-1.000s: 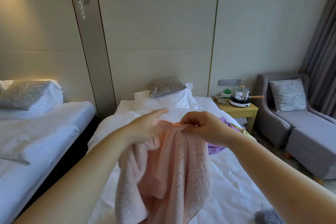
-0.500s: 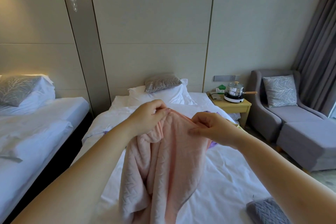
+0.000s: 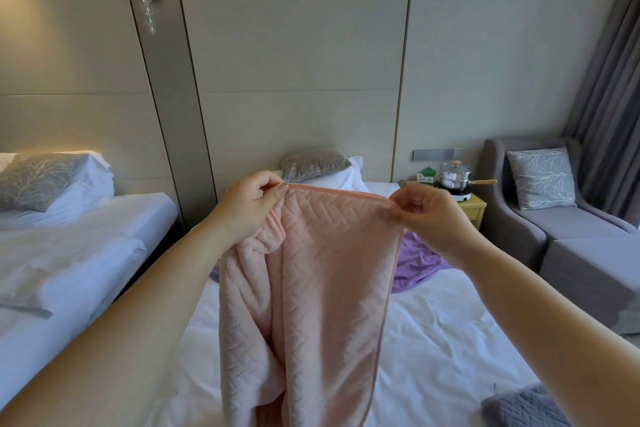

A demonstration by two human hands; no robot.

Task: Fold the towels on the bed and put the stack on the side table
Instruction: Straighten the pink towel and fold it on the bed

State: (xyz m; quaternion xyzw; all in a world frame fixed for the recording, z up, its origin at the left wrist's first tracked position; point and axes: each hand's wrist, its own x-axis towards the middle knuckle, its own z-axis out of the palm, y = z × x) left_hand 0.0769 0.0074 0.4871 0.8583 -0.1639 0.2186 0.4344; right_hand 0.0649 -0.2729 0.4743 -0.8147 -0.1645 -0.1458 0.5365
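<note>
A pink towel (image 3: 322,281) with a herringbone texture hangs in the air over the white bed (image 3: 443,340). My left hand (image 3: 249,208) pinches its top edge on the left. My right hand (image 3: 429,215) pinches the same edge on the right, so the hem is stretched between them. The left part of the towel is bunched and folded over. A purple towel (image 3: 415,263) lies crumpled on the bed behind it. A grey towel (image 3: 516,407) lies at the bed's lower right. The yellow side table (image 3: 472,206) stands past the bed's right side.
A steel pot (image 3: 455,177) on a small cooker and a green box (image 3: 427,175) occupy the side table's top. A grey armchair (image 3: 540,215) with a cushion stands right of it. A second bed (image 3: 69,246) is on the left. Pillows (image 3: 318,166) lie at the headboard.
My hands have moved apart along the pink towel's top edge and risen a little, spreading the hem out. The purple towel now shows behind it.
</note>
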